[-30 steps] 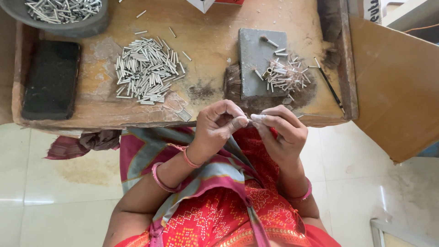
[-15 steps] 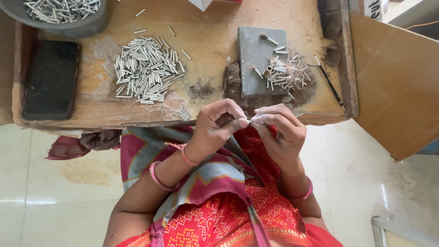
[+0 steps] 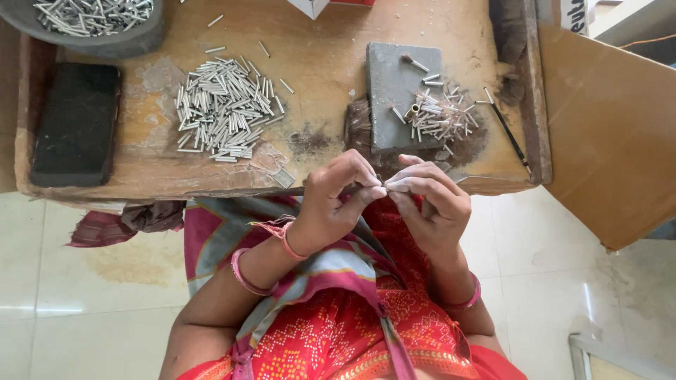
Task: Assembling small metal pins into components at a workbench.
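- Nearest the camera is the person's red patterned garment (image 3: 331, 331), and both forearms rise from it toward the bench.
- The left hand (image 3: 334, 204) is closed in a narrow pinch. Thumb and forefinger meet at the tip on a small pale tube-like piece (image 3: 389, 188).
- The right hand (image 3: 431, 204) is curled in the same way, and its fingertips grip the other end of the piece. The two hands touch just over the near edge of the worn wooden table (image 3: 317, 42).
- Little has changed over the last second. Both hands stay pinched together at the same spot, with only a slight shift of the fingers, so the fine work on the piece appears to be ongoing and nothing has been set down.
- The piece's long axis seems to run side to side, from one hand's fingertips to the other's. Most of it is hidden, so I cannot tell which end leads.
- Further onto the table, left of the hands, lies a loose heap of short silver metal tubes (image 3: 222, 109).
- To the right, a flat grey square slab (image 3: 394, 91) carries a smaller scatter of tubes (image 3: 440, 116), and a thin dark rod (image 3: 508, 134) lies beside it.
- At the far left sits a black rectangular pad (image 3: 77, 123). Beyond it is a round grey bowl (image 3: 134, 42) filled with more tubes.
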